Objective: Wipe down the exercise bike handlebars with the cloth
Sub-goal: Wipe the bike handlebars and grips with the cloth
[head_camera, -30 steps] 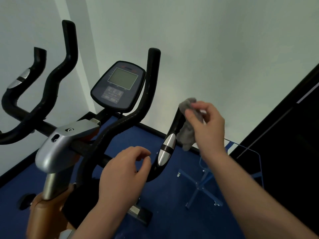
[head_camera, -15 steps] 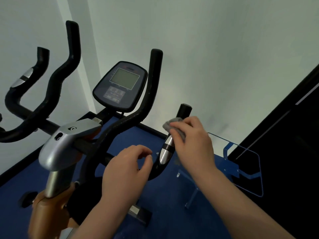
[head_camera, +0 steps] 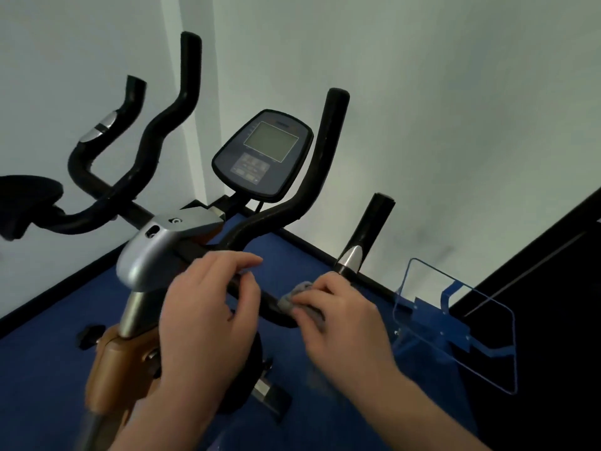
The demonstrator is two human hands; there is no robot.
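Our right hand [head_camera: 338, 307] pinches the grey cloth [head_camera: 300, 299] against the low bend of the right handlebar [head_camera: 273, 302]. Left hand [head_camera: 211, 307] curls loosely over the bar — grip probably light. We'd wrap the cloth fully round, then drag slowly — bar steadied.

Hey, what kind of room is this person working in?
Probably a small gym or workout room: an exercise bike with a console stands on blue carpet by a bare white wall.
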